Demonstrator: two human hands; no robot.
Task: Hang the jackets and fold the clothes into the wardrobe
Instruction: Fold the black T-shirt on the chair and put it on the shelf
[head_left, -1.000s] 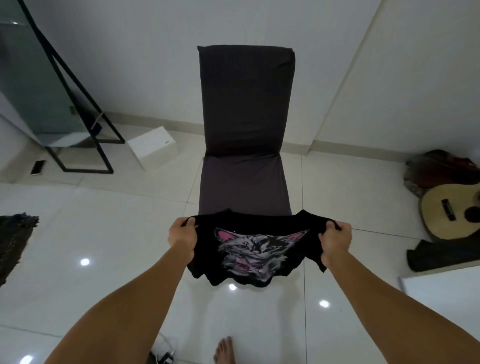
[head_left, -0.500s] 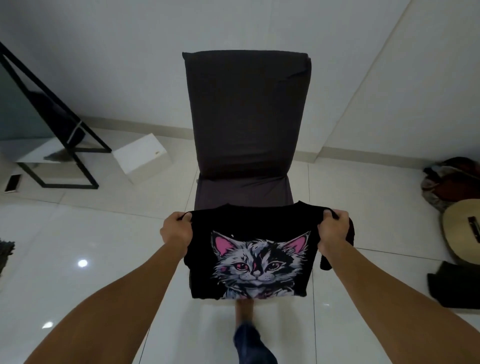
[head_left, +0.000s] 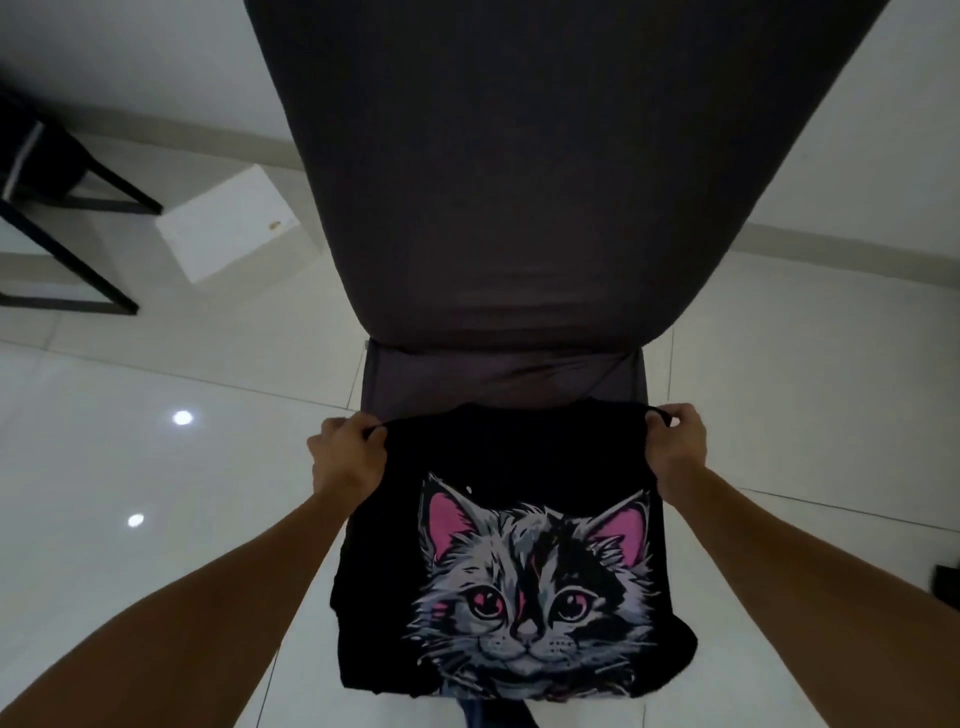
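Here, both hands held one black shirt (head_left: 519, 545) up in front of a grey chair (head_left: 519, 182). The left hand (head_left: 348, 457) gripped the shirt's upper left corner, fingers curled over the hem. The right hand (head_left: 675, 441) gripped the upper right corner likewise, a small loop of cloth standing above the knuckles. The shirt hung between them, spread flat, its top edge level with the front of the chair seat and covering that edge from view. A cat print (head_left: 535, 597) with pink ears faced the camera, upright. The lower edge of the shirt hung loose above the floor (head_left: 156, 467), which was pale glossy tile with two light spots reflected at left. A white box (head_left: 234, 228) stood on the floor left of the chair back, near a black frame (head_left: 62, 208). Whether the shirt touched the seat could not be told
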